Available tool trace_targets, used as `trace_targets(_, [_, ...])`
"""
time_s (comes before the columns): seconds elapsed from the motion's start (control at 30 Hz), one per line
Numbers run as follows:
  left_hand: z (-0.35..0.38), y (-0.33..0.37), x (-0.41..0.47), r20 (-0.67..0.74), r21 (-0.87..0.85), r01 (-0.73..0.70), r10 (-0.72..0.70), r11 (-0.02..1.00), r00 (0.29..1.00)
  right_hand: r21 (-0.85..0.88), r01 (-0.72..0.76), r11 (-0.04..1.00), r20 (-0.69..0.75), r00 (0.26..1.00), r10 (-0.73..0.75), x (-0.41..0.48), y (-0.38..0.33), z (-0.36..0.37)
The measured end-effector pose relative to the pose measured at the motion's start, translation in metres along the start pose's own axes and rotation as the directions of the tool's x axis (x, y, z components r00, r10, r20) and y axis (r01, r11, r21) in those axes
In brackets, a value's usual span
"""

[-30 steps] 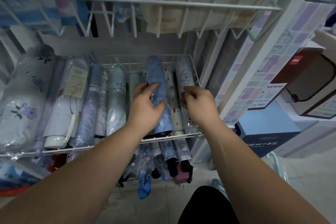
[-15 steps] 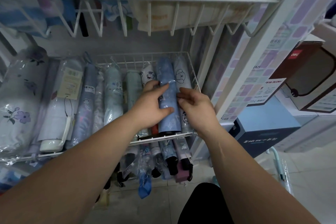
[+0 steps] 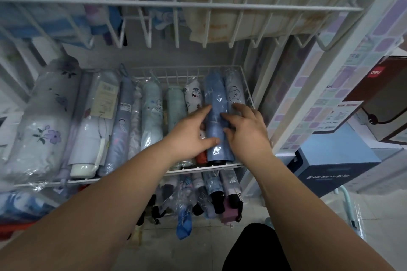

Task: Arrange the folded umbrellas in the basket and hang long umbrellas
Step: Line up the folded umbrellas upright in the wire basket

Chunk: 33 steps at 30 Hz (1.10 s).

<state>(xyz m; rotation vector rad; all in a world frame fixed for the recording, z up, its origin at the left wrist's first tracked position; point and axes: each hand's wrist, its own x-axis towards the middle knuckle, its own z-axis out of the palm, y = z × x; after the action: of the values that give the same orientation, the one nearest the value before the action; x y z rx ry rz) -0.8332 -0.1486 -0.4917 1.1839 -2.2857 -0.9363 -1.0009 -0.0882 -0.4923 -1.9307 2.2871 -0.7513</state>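
blue umbrella (image 3: 217,116) has shifted right against the puppy-print umbrella (image 3: 235,92) in the basket (image 3: 132,178); left hand (image 3: 189,136) and right hand (image 3: 246,132), fingers spread, settle it flat; next probably a gentle release.

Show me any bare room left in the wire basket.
Only a narrow bare strip of mesh shows, along the back wall of the wire basket behind the mint umbrella and cat-print umbrella. Elsewhere umbrellas lie side by side, tightest at the right, where the left hand and right hand touch the blue umbrella beside the dog-print umbrella.
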Motion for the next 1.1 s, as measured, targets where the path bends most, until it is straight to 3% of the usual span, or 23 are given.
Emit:
trace_targets(0.13, [-0.028,0.002,-0.028,-0.102,0.136,-0.049,0.064,0.989,0.993,-0.047,-0.034,0.998,0.022,0.999,0.035,0.004,-0.009,-0.004])
trace_targets(0.27, [-0.07,-0.015,-0.062,-0.36,0.309,0.016,0.101,0.951,0.928,-0.185,-0.016,0.983,-0.071,0.997,0.003,0.01,-0.036,-0.005])
trace_targets(0.33, [-0.095,-0.027,-0.078,-0.493,0.364,0.097,0.103,0.926,0.864,-0.137,0.047,0.989,-0.096,0.994,-0.061,0.016,-0.06,0.0])
trace_targets(0.43, [-0.123,-0.04,-0.098,-0.595,0.351,0.269,-0.007,0.897,0.803,0.094,0.144,0.985,-0.011,0.99,-0.144,0.023,-0.109,0.011])
trace_targets(0.6, [-0.14,-0.052,-0.11,-0.576,0.36,0.326,-0.067,0.874,0.815,0.567,-0.016,0.824,0.274,0.946,-0.171,0.021,-0.189,0.037])
trace_targets(0.87, [-0.145,-0.041,-0.102,-0.42,0.471,0.432,-0.235,0.769,0.876,0.605,-0.063,0.794,0.217,0.972,-0.088,0.022,-0.221,0.07])
trace_targets(1.1, [-0.151,-0.039,-0.1,-0.348,0.35,0.377,-0.254,0.858,0.902,0.821,-0.206,0.532,0.233,0.972,0.017,0.019,-0.214,0.084])
